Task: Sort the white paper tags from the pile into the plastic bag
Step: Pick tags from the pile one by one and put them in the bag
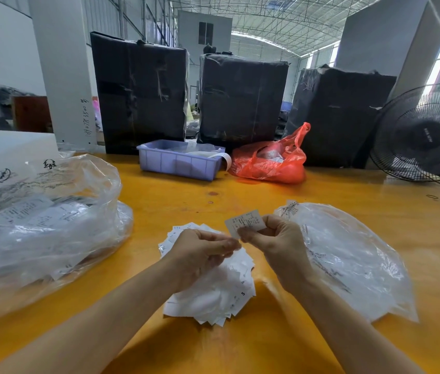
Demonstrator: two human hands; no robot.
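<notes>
The right hand (278, 238) pinches one white paper tag (244, 222) above the pile (213, 287) on the tabletop (240, 193), the left hand (202, 252) curling beside it, seemingly empty; the tag looks light, flimsy, best held by an edge.

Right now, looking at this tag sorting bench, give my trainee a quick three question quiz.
1. True or false: the right hand pinches a single tag.
2. What lies under the left hand? A) the red bag B) the pile of white tags C) the fan
3. Fill in: the clear plastic bag beside the right hand lies on the ____ table.

Key: 1 true; 2 B; 3 yellow.
</notes>
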